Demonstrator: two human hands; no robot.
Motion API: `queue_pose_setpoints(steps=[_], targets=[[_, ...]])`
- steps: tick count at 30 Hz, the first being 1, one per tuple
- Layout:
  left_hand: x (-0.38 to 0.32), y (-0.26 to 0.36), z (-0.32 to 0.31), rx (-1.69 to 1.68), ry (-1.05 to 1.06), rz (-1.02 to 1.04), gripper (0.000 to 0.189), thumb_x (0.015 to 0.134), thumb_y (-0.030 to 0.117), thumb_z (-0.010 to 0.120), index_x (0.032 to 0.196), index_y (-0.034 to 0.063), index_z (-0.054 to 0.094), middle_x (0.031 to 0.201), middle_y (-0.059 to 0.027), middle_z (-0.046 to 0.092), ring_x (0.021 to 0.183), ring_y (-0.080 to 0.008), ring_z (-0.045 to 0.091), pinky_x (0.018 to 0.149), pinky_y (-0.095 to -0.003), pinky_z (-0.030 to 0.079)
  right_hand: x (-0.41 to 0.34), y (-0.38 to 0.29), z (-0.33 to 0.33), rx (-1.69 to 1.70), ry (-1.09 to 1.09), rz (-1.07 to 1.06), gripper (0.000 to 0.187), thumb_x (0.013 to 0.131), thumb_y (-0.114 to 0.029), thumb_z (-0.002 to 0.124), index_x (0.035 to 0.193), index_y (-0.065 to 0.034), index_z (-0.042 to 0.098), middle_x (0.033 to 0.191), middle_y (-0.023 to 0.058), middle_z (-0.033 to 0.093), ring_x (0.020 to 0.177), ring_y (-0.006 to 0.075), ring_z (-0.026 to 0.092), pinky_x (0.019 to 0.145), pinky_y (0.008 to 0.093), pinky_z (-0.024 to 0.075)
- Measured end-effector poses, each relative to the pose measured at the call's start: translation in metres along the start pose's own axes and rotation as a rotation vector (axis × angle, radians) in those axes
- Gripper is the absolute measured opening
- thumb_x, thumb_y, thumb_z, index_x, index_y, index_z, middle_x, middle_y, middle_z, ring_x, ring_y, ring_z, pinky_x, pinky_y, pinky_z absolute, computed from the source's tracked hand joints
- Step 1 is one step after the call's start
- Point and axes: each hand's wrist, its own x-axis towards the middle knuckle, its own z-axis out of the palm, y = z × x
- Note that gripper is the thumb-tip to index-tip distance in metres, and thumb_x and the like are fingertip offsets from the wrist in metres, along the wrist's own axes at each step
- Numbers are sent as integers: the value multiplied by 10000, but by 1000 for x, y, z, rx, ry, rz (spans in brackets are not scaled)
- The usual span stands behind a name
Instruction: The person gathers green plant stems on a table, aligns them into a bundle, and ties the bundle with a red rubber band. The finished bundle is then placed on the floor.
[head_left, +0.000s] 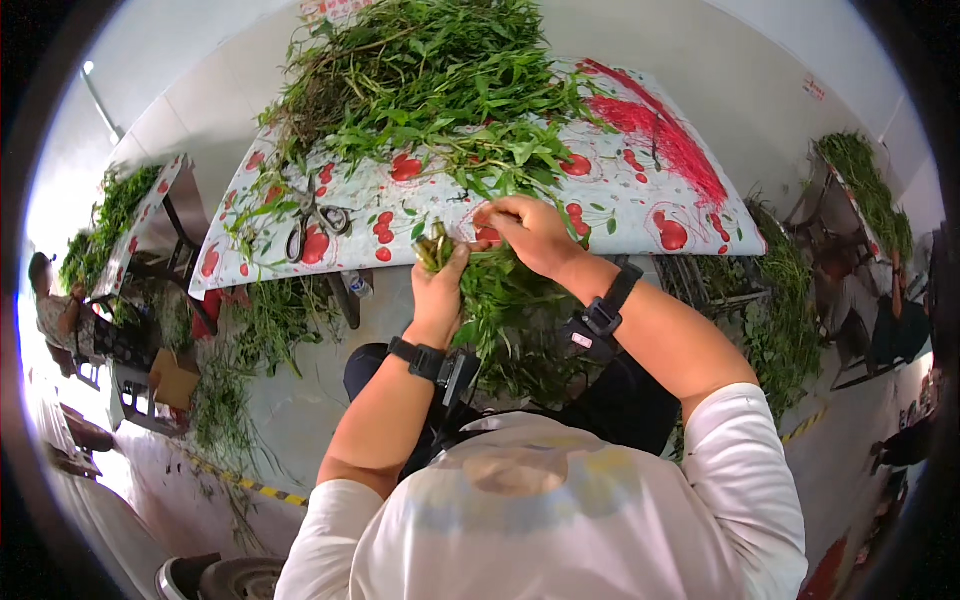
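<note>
My left hand (440, 291) is closed around a bundle of leafy green stems (495, 292). The thick cut ends (433, 247) of the bundle poke out above my thumb, and its leaves hang down to the right over my lap. Close by on the right, my right hand (531, 229) is raised over the table's front edge with its fingers curled together. Whether something thin is between those fingertips cannot be made out. A pair of scissors (313, 219) with dark handles lies on the tablecloth (472, 251) to the left.
A big heap of leafy greens (442, 82) covers the back of the table. Red plastic strings (660, 135) lie at its right. More greens (281, 322) are on the floor, near a plastic bottle (358, 285). People (64, 307) sit at side tables; a cardboard box (174, 379) stands left.
</note>
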Motion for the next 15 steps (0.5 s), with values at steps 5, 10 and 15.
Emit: queue_pose_setpoints(steps=[5, 10, 15], targets=[[-7, 7, -11, -30, 83, -16, 78, 889, 82, 586, 900, 14, 550, 844, -111, 641, 738, -199, 617, 659, -350, 515, -12, 41, -29, -607, -198, -233, 244, 744, -88, 647, 986, -54, 647, 1002, 110, 615, 960, 299, 569, 822, 376, 460], [-23, 16, -20, -55, 102, 58, 85, 893, 90, 573, 902, 32, 512, 737, -53, 536, 676, -186, 563, 623, -318, 474, -9, 69, -44, -603, -123, -226, 288, 706, -132, 684, 987, -77, 653, 1038, 79, 611, 1011, 312, 527, 880, 414, 436], [-31, 15, -30, 53, 120, 44, 96, 881, 98, 587, 863, 30, 520, 745, -69, 568, 661, -181, 556, 626, -312, 457, 3, 70, -54, -575, -108, -144, 259, 748, -253, 659, 949, -91, 681, 1031, 78, 632, 987, 318, 544, 843, 411, 459]])
